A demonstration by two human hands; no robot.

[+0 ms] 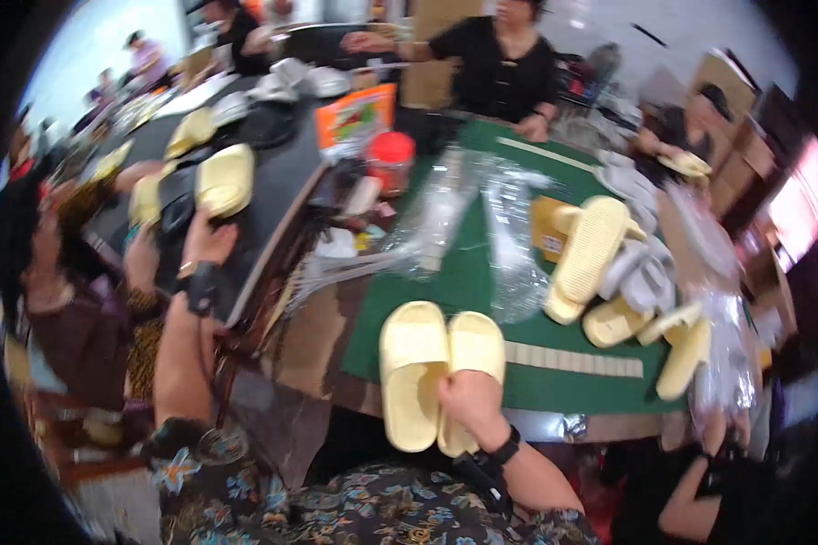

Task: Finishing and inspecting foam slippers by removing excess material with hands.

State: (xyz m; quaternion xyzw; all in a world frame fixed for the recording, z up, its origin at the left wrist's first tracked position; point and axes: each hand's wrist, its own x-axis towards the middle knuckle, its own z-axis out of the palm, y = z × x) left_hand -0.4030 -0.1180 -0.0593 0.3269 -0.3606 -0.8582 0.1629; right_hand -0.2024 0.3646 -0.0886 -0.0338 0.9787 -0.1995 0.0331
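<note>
1. Left hand (207, 243) is stretched out to the black table (273, 182) at far left, fingers closed on a pale yellow slipper (225, 179), holding it at the table's near edge; more yellow slippers lie further along that table beside a seated person's hand.
2. Centre: clear plastic bags (509, 227) sprawl over the green mat (463, 282), near a red-lidded jar (391, 156) and an orange packet (356, 116).
3. Right hand (468, 400) clamps a pair of pale yellow slippers (427, 368) by their heel ends, side by side, soles up, at the mat's near edge. Pinching them together likely keeps the pair matched.
4. Right: loose pile of yellow and grey-white slippers (609, 272), jumbled on each other; more plastic wrap hangs beside it.
5. Far side: a person in black stands behind the table.
</note>
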